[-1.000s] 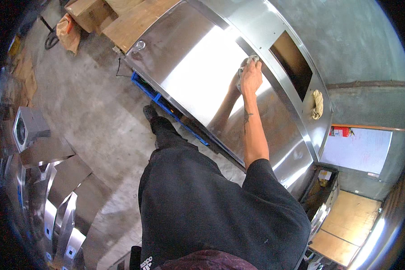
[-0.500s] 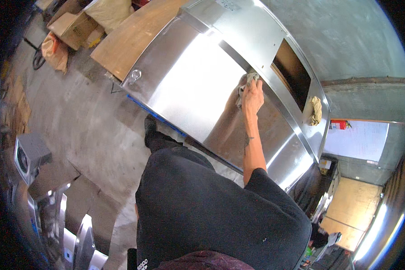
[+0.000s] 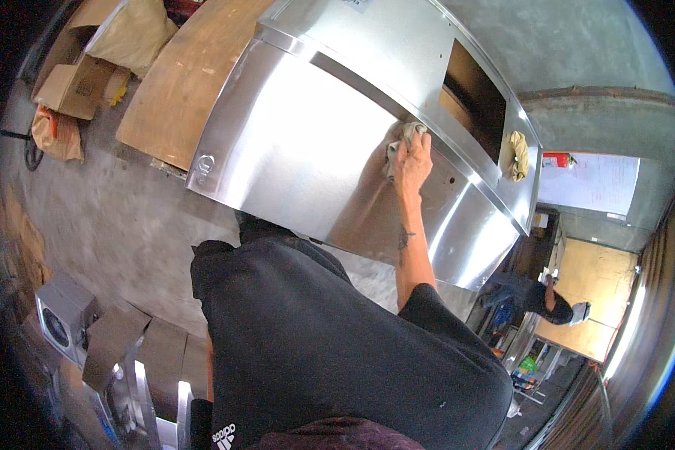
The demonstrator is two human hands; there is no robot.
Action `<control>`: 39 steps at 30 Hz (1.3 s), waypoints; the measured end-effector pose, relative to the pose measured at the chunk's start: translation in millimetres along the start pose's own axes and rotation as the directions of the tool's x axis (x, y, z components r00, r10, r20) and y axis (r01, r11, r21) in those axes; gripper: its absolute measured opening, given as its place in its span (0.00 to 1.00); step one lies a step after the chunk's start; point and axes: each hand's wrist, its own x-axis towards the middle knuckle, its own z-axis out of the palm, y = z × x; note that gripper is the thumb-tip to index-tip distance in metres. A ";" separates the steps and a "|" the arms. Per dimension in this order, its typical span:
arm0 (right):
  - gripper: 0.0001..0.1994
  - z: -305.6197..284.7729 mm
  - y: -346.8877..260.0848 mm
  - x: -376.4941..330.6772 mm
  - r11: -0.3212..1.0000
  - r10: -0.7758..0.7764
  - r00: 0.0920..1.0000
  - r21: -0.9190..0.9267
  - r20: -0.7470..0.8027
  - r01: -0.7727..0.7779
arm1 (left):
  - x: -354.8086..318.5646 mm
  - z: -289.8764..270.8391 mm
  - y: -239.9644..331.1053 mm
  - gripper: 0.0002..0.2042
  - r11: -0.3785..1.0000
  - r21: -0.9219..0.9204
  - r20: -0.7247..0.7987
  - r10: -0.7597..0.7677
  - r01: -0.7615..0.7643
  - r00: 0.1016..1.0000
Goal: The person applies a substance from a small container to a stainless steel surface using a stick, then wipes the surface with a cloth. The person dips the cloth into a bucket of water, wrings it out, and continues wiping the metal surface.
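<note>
A large sheet-metal piece of polished steel (image 3: 292, 135) lies in front of me, with a long groove beside its raised far part. My right hand (image 3: 414, 165) is closed around a crumpled grey-white rag (image 3: 392, 154) and presses it to the shiny panel near that groove. The arm is stretched out, and its reflection shows in the metal. Only a sliver of my left arm (image 3: 210, 367) appears beside my dark shirt; the left hand itself is hidden.
A yellowish bundled cloth (image 3: 516, 156) rests beyond a rectangular cutout (image 3: 472, 101). To the left stand a wooden board (image 3: 180, 90) and a cardboard box (image 3: 79, 86). A grey box-shaped unit (image 3: 64, 315) sits lower left. Another person (image 3: 551, 300) is at the right.
My view has shifted, so the metal piece appears farther left. My right hand, still holding the rag, has slid slightly nearer along the panel. More of the other person shows at right.
</note>
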 end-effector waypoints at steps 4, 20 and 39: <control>0.14 32.5 -62.9 14.4 0.995 -0.040 0.998 0.093 -0.042 0.044 | 31.3 -25.1 42.4 0.21 0.999 0.049 0.003 0.023 -0.023 1.000; 0.10 144.6 -317.7 76.2 0.968 -0.131 0.988 0.203 -0.085 0.146 | 168.7 -178.2 193.9 0.18 0.934 0.306 0.014 0.189 -0.184 0.982; 0.18 170.4 -427.0 62.8 0.946 -0.207 0.971 0.277 0.121 0.168 | 236.6 -327.0 280.8 0.32 0.979 0.146 0.241 0.103 -0.141 0.965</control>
